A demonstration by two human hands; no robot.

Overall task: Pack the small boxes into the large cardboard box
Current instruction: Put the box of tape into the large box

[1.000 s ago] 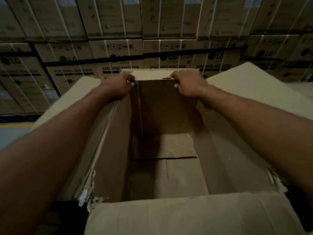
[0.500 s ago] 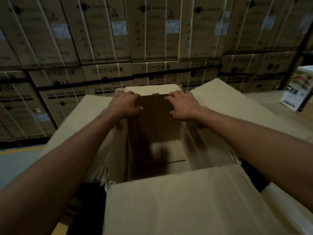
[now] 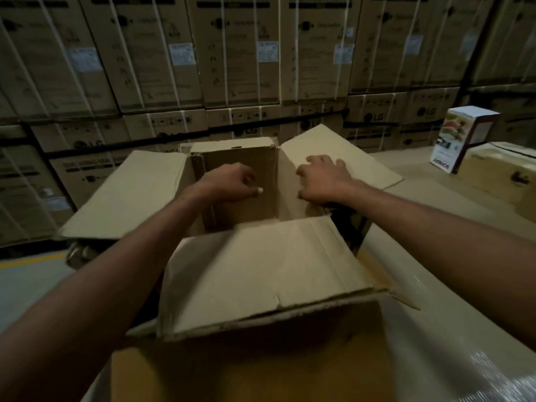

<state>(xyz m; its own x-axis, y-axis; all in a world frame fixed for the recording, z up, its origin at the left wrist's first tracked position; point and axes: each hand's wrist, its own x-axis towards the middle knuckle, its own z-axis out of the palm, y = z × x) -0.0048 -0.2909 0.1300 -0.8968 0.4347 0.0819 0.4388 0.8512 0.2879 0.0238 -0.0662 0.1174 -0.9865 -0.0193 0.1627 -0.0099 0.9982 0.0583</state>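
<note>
Large cardboard box (image 3: 261, 271), centre; left hand (image 3: 232, 184) curled inside, grip unclear; right hand (image 3: 323, 181) spread on flap (image 3: 365, 161). Upper cartons (image 3: 374, 117): "LG".

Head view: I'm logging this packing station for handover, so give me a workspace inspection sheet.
Surface: pale glossy top to the box's right.
Job's things: large cardboard box open, flaps spread, floor hidden by the near flap; one printed small box upright, far right, outside it.
Clutter: pale carton beside the small box.
Hands: left hand over the opening, fingers curled, grip unclear; right hand rests on the right flap, fingers spread.
Cables: nothing seen.
Surroundings: stacked strapped cartons behind; grey floor with yellow line, left.
</note>
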